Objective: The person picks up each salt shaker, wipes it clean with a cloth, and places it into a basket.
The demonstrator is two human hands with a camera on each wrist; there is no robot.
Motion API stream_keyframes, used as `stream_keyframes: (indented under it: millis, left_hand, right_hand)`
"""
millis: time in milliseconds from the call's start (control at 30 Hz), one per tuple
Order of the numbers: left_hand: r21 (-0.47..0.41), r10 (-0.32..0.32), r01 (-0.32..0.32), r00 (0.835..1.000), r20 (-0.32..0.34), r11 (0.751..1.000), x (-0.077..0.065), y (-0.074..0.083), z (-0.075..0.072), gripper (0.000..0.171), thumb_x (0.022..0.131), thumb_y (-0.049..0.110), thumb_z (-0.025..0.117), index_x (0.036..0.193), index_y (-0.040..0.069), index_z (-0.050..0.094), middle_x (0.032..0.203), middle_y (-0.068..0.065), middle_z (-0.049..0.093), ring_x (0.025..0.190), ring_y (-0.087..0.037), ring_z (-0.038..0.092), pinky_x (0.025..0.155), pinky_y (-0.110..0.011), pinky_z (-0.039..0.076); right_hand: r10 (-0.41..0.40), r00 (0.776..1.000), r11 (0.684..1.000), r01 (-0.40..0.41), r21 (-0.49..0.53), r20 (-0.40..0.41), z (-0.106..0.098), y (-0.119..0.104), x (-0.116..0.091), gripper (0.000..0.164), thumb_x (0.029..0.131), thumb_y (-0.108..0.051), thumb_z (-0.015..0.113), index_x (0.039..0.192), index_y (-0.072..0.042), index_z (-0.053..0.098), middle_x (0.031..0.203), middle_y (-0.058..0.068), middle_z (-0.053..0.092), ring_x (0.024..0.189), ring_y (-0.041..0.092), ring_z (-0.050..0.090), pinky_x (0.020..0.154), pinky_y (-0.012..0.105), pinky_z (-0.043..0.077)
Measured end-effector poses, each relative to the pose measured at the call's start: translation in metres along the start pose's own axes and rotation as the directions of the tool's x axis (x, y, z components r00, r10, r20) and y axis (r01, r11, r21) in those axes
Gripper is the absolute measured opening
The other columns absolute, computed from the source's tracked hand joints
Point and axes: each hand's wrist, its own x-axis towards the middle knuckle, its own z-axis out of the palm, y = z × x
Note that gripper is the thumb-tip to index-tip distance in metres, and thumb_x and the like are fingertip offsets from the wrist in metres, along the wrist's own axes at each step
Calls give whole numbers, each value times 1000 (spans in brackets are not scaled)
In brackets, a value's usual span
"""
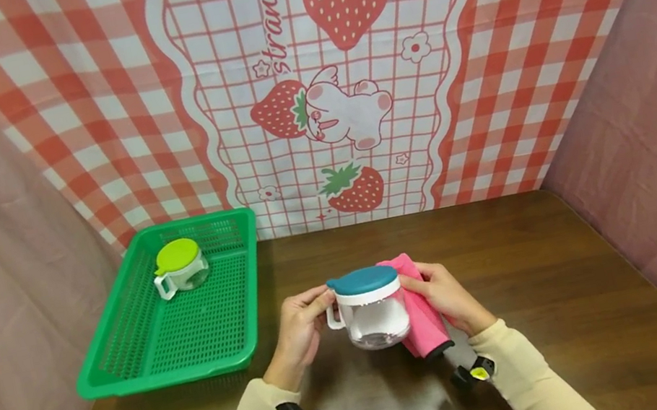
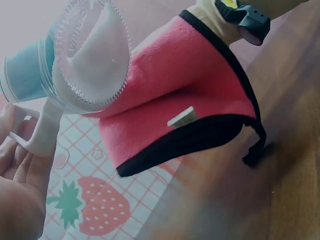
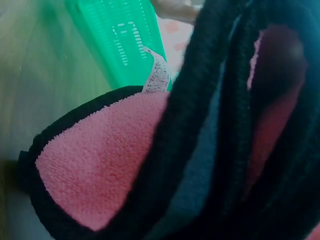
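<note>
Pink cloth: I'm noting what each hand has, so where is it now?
In the head view, the pink cloth is in the right hand, just right of the blue-lidded jar.

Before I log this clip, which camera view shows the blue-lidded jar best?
The head view: the blue-lidded jar is whole there, lid and handle included. The left wrist view shows its base and handle, cropped at the top. The right wrist view shows no recognizable part of it.

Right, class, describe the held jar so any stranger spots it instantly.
Start at the brown table; over it, right of the green basket, the left hand holds a clear jar by its white handle. Its blue lid sets it apart from the lime-lidded jar in the basket.
</note>
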Motion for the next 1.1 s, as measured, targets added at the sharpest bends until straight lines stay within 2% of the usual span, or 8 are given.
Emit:
stream_keyframes:
  millis: [167, 300, 467, 633, 833, 933, 1100]
  left_hand:
    - [-2, 23, -23, 999, -32, 1000, 2, 1, -6, 44, 93, -8, 50, 83, 25, 77, 78, 9, 72, 67, -4, 64, 62, -18, 53]
    - [3, 15, -14, 999, -38, 1000, 3, 1, -8, 46, 93, -9, 48, 82, 26, 77, 78, 10, 72, 67, -4, 64, 62, -18, 53]
    - [1, 4, -4, 1000, -21, 1000, 3, -1, -7, 46, 93, -8, 48, 82, 27, 77, 78, 10, 72, 68, -4, 64, 63, -18, 53]
    - [-5, 17, -17, 1000, -3, 1000, 2, -2, -6, 42, 92, -8, 51, 83, 25, 76, 78, 9, 72, 68, -3, 63, 62, -18, 52]
    - [6, 14, -14, 1000, -6, 1000, 1, -2, -4, 39, 92, -5, 54, 83, 25, 76, 79, 9, 73, 69, -4, 64, 63, -18, 53]
    - [12, 3, -2, 1000, -6, 1000, 1, -3, -1, 42, 92, -6, 52, 82, 27, 77, 79, 10, 73, 69, -3, 63, 64, -17, 52]
    - [19, 6, -6, 1000, 26, 1000, 0, -3, 3, 48, 93, -8, 49, 83, 29, 78, 79, 12, 72, 70, -1, 63, 64, -17, 52]
  right_hand:
    - [-36, 999, 999, 36, 17, -7, -10, -4, -2, 36, 96, -18, 60, 120, 10, 59, 81, -7, 63, 70, 6, 57, 61, 20, 50]
    - [-67, 998, 997, 66, 24, 7, -12, -9, -4, 36, 96, -16, 59, 120, 11, 58, 83, -8, 64, 72, 6, 56, 61, 19, 49]
    - [-77, 996, 997, 77, 7, 33, -6, -10, -5, 40, 96, -18, 61, 124, 9, 58, 88, -7, 66, 75, 6, 59, 65, 19, 51]
    - [-78, 996, 996, 77, 40, 37, 2, -5, -3, 42, 96, -18, 61, 128, 8, 57, 98, -6, 68, 83, 6, 62, 72, 19, 54]
    - [-64, 998, 997, 63, 51, 24, 7, -1, 2, 35, 96, -13, 59, 119, 13, 60, 86, -8, 67, 78, 6, 60, 68, 19, 51]
    - [-53, 998, 997, 52, 50, 33, 8, 1, 3, 35, 95, -13, 59, 118, 13, 60, 86, -7, 67, 78, 5, 60, 69, 19, 51]
    - [-64, 994, 998, 62, 21, 88, 10, 2, 5, 37, 95, -12, 58, 126, 10, 58, 99, 2, 70, 84, 7, 62, 73, 22, 54]
